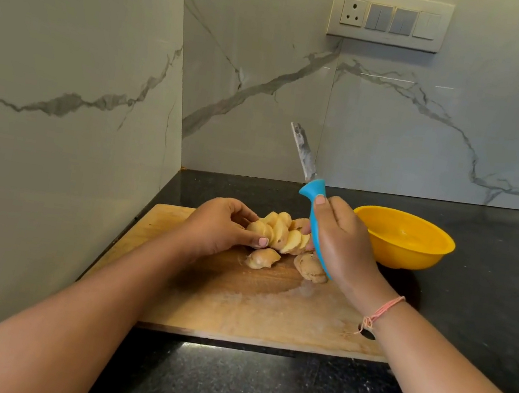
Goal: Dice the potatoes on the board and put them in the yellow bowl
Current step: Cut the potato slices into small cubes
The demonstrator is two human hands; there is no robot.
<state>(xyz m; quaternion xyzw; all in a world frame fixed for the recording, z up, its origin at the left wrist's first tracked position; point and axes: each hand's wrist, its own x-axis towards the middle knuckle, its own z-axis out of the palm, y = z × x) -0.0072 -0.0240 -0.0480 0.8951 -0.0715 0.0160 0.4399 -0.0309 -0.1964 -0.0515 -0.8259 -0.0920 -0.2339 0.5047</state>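
While the cut potato is being bunched together, left hand (226, 225): curling fingers and thumb round the left end of the potato slices (279, 233), which are standing fanned on edge.
Right hand (342, 243): gripping the knife (312, 187) by its blue handle, thumb pressing the neck, with its fingertips seemingly nudging the row's right end.
Blade: pointing up and away toward the wall, off the food.
Board (234, 304): carrying all the potato, with a pale wet-looking patch spreading across its near half.
End pieces (263, 258): two skin-on chunks are lying just in front of the slices, one touching the handle's butt.
Yellow bowl (406, 250): sitting on the counter (254, 392) just beside the board's far right corner, looking empty.
Risk, knife: one hand is doing two jobs, so the handle is likely loosening and the blade could tip toward the left fingers.
Risk, slices: fanned and probably damp, they may be sliding apart once released, giving uneven dice.
Risk, chunks: a sweep of the handle could be knocking them off the board.
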